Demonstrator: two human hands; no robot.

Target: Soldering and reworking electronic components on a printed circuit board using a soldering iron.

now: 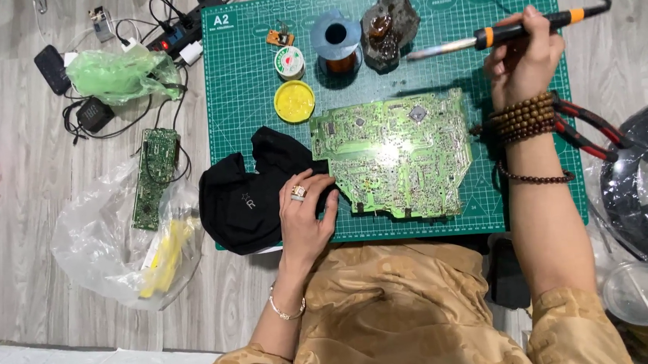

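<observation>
The right hand (pixel 520 61) grips a soldering iron (pixel 506 33) lying nearly level, tip pointing left toward the sponge holder (pixel 389 26). The left hand (pixel 305 209) rests flat, fingers spread, on black cloth (pixel 243 202) touching the green circuit board (pixel 397 155) on the cutting mat (pixel 257 73).

Bright, even light from overhead; colours clean, nothing murky. Hard glare patch on the green circuit board (pixel 393 155), near its middle, washing out the traces there. Softer sheen on the clear plastic bag (pixel 103 248) off the cutting mat's (pixel 244 97) left edge. Shadows short and soft: one under the soldering iron (pixel 510 32) toward the mat's far right corner. Focus sharp across the mat; slight wide-angle stretch and softness at the frame's corners.
</observation>
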